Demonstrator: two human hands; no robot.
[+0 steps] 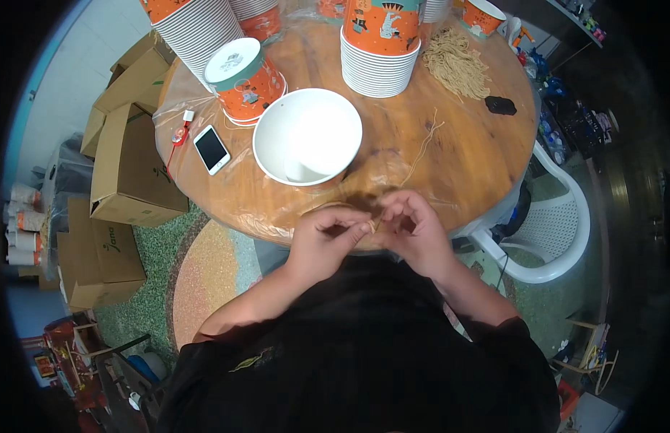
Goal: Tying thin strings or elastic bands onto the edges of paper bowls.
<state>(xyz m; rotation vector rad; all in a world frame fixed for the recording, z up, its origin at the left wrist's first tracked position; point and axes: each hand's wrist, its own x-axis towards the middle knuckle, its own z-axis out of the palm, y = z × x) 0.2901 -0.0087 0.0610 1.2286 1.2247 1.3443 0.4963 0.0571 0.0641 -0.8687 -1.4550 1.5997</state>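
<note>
At the table's near edge my left hand (329, 239) is closed, thumb and forefinger pinching a small loop of tan string. My right hand (416, 229) is beside it, with its fingertips bent together on the same string. A loose length of tan string (420, 151) runs from near my right hand toward the far right of the table. Just beyond my hands stands a large round paper tub (306, 130), white inside and with its mouth up. Whatever lies beneath my fingers is hidden.
Tall stacks of orange patterned paper tubs (378, 68) stand at the back, with an upturned tub (247, 83) nearer. A bundle of tan string (456, 63) and a flat black thing (501, 106) lie right. A phone (212, 150) lies left; cardboard boxes (129, 162) and a white chair (555, 224) flank the table.
</note>
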